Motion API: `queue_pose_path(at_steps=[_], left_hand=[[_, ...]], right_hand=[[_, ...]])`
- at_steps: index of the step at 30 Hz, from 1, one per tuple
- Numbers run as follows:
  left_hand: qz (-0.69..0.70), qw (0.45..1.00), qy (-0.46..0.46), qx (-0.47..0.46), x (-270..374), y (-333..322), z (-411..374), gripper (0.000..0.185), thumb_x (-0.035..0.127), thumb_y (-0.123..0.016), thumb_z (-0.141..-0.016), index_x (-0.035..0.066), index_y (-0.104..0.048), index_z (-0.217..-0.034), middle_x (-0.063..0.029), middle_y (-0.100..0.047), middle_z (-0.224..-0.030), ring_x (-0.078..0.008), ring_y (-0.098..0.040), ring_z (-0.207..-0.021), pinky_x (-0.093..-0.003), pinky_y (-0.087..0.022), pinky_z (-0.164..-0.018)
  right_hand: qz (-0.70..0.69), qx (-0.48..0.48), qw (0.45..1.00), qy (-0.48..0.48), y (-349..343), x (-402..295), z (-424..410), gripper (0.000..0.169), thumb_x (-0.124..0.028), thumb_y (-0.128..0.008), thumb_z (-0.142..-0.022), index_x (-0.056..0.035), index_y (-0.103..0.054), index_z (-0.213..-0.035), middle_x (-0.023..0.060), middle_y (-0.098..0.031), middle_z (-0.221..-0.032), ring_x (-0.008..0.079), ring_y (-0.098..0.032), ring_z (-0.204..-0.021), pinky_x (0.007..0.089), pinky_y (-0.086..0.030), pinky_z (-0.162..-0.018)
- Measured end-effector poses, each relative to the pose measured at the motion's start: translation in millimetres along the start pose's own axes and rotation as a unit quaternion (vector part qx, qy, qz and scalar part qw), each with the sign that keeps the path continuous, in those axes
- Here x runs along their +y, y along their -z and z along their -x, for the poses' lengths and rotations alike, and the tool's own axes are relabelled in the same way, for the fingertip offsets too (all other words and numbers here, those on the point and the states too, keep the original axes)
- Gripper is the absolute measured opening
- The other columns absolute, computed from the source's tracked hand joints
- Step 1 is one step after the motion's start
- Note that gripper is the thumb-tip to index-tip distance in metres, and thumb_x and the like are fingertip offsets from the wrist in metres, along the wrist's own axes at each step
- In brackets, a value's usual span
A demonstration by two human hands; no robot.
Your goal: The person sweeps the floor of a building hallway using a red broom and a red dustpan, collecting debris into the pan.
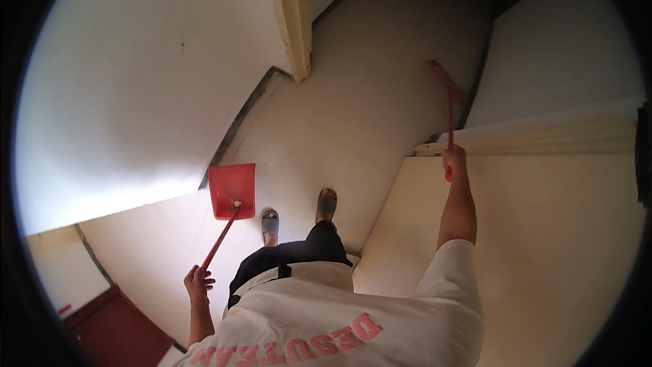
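My left hand (pixel 197 281) grips the long handle of a red plastic dustpan (pixel 233 178). The pan rests on the floor by the wall corner, left of my feet, with a small pale bit of debris (pixel 237 204) near its handle end. Out to the right, my right hand (pixel 454 159) is closed around the handle of a red broom (pixel 450 112). The broom's head (pixel 444 79) is blurred and lies over the floor of the dim passage, close to the dark baseboard on the right. The bristles cannot be made out.
A pale floor (pixel 356 127) runs between walls into a darker passage. A door frame (pixel 293 20) juts in at the upper left. An open-looking cream door or panel (pixel 509 224) fills the right side. At the lower left lies a dark red surface (pixel 119 331).
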State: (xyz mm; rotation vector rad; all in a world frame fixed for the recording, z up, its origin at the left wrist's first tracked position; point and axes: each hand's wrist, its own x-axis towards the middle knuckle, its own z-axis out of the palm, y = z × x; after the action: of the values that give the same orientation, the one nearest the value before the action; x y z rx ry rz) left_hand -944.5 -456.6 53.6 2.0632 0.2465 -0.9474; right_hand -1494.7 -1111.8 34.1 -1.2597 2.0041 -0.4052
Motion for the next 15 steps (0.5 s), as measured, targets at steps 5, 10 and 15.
queue_pose_path(at_steps=[5, 10, 15], left_hand=[[0.074, 0.997, 0.007, -0.006, -117, 97, -146, 0.019, 0.022, -0.051, -0.095, 0.006, -0.061, -0.101, -0.005, -0.063, -0.071, -0.0136, -0.059, -0.05, -0.0239, -0.039, -0.04], [0.115, 0.991, 0.022, -0.061, -131, 71, -200, 0.015, 0.02, -0.05, -0.096, 0.01, -0.058, -0.088, -0.004, -0.059, -0.066, -0.0131, -0.056, -0.048, -0.0231, -0.036, -0.039], [0.121, 0.99, 0.07, -0.011, -85, 109, -153, 0.018, 0.022, -0.049, -0.096, 0.011, -0.056, -0.083, -0.0034, -0.057, -0.065, -0.0118, -0.054, -0.048, -0.0225, -0.034, -0.039]], right_hand=[[0.041, 0.003, 0.999, 0.027, -147, 94, 77, 0.016, -0.012, -0.056, -0.086, -0.0008, -0.052, -0.097, 0.0121, -0.059, -0.062, 0.0296, -0.061, -0.05, 0.0421, -0.047, -0.043], [0.086, 0.09, 0.992, 0.02, -224, 209, 116, 0.046, -0.012, -0.059, -0.08, -0.0017, -0.047, -0.124, 0.0181, -0.064, -0.086, 0.0357, -0.067, -0.07, 0.0456, -0.052, -0.056], [0.232, -0.064, 0.971, 0.018, -285, 164, 315, 0.079, -0.017, -0.052, -0.085, -0.0083, -0.015, -0.154, 0.0262, -0.067, -0.092, 0.0394, -0.068, -0.078, 0.0479, -0.054, -0.067]])
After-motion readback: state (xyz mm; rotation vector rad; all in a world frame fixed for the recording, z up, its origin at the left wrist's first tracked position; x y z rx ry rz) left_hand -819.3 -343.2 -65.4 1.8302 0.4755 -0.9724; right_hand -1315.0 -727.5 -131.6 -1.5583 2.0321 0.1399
